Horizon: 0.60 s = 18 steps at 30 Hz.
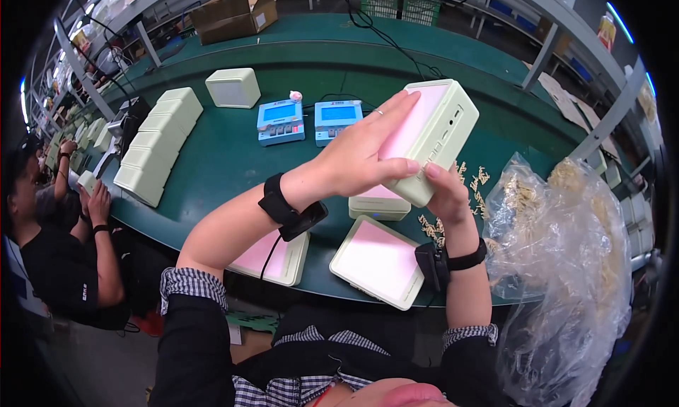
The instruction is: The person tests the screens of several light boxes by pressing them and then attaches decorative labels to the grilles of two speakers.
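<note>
Raised above the bench is a pale green box-shaped device with a pinkish flat face, tilted, with small ports and buttons along its narrow side. My left hand grips it, fingers laid along the pinkish face and thumb at the buttoned edge. From below and the right, my right hand holds its lower corner, thumb up against the side; its other fingers are mostly hidden. Beneath my hands lie a similar device with a small blue light, another face-up device, and a third device partly behind my left forearm.
Two blue meters with screens stand mid-bench. A row of pale green devices and a single device are to the left. Small tan pieces lie scattered beside a clear plastic bag. A co-worker sits at left.
</note>
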{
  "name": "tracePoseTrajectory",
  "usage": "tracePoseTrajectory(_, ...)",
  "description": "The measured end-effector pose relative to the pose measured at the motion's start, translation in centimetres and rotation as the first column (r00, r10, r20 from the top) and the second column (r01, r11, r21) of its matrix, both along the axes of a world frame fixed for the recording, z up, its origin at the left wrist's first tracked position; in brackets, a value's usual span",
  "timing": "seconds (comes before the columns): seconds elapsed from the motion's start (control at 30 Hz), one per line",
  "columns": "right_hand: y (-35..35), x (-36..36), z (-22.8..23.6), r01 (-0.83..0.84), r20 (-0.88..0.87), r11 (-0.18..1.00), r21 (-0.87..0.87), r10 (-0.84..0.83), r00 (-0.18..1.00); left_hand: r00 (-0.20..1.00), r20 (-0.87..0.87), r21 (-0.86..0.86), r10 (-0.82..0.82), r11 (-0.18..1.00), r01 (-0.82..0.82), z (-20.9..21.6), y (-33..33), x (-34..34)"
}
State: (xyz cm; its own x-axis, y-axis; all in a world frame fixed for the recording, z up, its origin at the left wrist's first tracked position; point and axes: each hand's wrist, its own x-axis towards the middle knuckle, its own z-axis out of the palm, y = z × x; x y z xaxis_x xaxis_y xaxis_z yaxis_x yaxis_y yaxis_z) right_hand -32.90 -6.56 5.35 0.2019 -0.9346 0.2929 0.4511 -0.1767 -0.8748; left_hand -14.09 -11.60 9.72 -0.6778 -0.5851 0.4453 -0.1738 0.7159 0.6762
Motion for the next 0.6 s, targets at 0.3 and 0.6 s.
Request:
tracePoseTrajectory(0.3, 0.4, -1.3, -1.6, 0.072, -0.073, 0.995, 0.072, -0.066, 0.995, 0.997, -0.083, 0.115, 0.000, 0.993, 0.009, -3.8, -0.9, -0.9)
tracePoseTrajectory(0.6, 0.3, -1.0, -2.2, 0.150, -0.001, 0.975, 0.162, -0.151, 0.988, 0.999, -0.027, 0.138, 0.027, 0.990, -0.023, -3.7, 0.0, -0.2)
